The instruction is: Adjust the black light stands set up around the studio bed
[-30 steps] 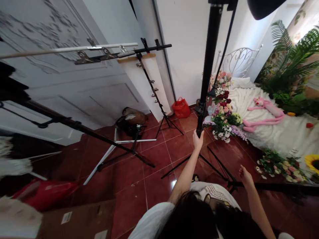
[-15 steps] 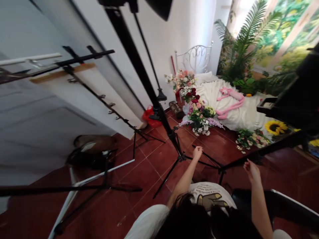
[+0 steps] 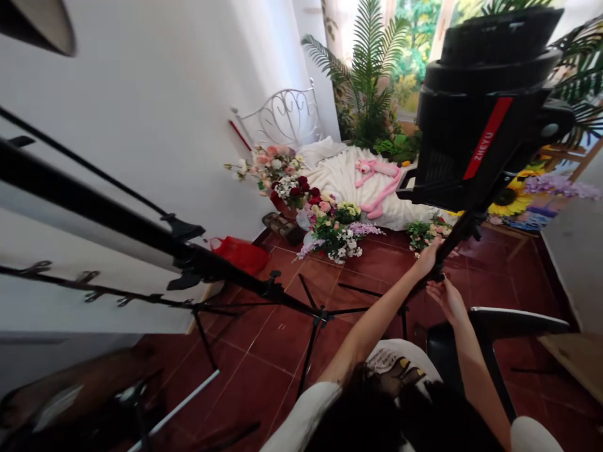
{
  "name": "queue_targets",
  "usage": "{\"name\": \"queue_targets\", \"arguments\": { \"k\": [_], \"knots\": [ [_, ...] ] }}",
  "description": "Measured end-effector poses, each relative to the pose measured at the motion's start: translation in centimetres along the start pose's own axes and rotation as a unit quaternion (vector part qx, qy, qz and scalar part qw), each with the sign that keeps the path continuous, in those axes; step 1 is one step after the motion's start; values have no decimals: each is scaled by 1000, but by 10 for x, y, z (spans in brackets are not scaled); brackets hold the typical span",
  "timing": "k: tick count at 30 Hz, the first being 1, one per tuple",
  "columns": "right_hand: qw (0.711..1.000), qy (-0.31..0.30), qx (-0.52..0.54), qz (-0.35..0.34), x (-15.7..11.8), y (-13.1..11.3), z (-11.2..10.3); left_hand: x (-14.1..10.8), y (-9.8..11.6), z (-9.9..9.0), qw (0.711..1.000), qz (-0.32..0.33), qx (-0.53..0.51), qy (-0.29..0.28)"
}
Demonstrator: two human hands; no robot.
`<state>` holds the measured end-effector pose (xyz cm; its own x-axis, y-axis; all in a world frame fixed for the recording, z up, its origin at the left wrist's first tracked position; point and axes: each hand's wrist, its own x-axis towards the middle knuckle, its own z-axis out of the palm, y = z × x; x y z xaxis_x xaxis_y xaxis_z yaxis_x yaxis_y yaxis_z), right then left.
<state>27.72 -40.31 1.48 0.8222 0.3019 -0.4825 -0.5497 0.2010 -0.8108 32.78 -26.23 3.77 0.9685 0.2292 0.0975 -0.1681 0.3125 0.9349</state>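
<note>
A large black studio light (image 3: 480, 125) with a red stripe stands on a black light stand (image 3: 455, 242) at the right. My left hand (image 3: 429, 258) is wrapped round the stand's pole below the light. Just below and to the right, my right hand (image 3: 446, 297) is beside the lower part of the pole with its fingers apart, and nothing shows in it.
Another black stand (image 3: 235, 276) slants across the left, its legs on the red tiles. Flowers (image 3: 342, 226) lie before a white-draped bed (image 3: 325, 172) with a pink plush toy (image 3: 379, 182). A black chair (image 3: 480, 351) stands close at the right. A red bag (image 3: 240, 253) lies by the wall.
My view has turned to the right. My left hand has moved up and right and taken hold of the pole; my right hand has come in close beside it.
</note>
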Motion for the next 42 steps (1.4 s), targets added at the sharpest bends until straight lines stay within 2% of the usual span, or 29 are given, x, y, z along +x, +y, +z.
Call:
{"name": "queue_targets", "arguments": {
  "k": [3,7,13,18,20,23,28,32,36,38,39,40,42],
  "knots": [
    [998,-42,7,46,-12,-3,8,-6,-3,17,1000,-5,-1,-3],
    [986,-123,67,94,-22,-7,15,-12,-1,11,1000,0,-22,-17],
    [937,-214,266,72,-25,-12,22,-23,8,5,998,56,-8,-30],
    [913,-248,317,67,-21,-9,26,-30,15,6,996,72,32,-32],
    [892,-267,358,68,-19,-6,29,-30,15,5,995,82,47,-31],
    [844,-303,434,87,-16,-1,31,-27,14,2,992,102,69,-35],
    [766,-342,524,151,-13,7,30,-21,6,-1,990,104,94,-27],
    [724,-344,566,193,-11,12,30,-20,5,-1,989,105,102,-20],
    [697,-359,593,180,-10,15,35,-23,10,-1,988,107,114,-14],
    [710,-364,582,154,-9,15,36,-24,12,-1,988,107,113,-14],
    [734,-357,562,135,-7,14,37,-24,12,-1,988,110,110,-16],
    [769,-341,529,112,-6,14,37,-24,12,-1,987,115,107,-19],
    [859,-288,421,53,-3,13,38,-23,11,-2,986,127,101,-24]
  ]
}}
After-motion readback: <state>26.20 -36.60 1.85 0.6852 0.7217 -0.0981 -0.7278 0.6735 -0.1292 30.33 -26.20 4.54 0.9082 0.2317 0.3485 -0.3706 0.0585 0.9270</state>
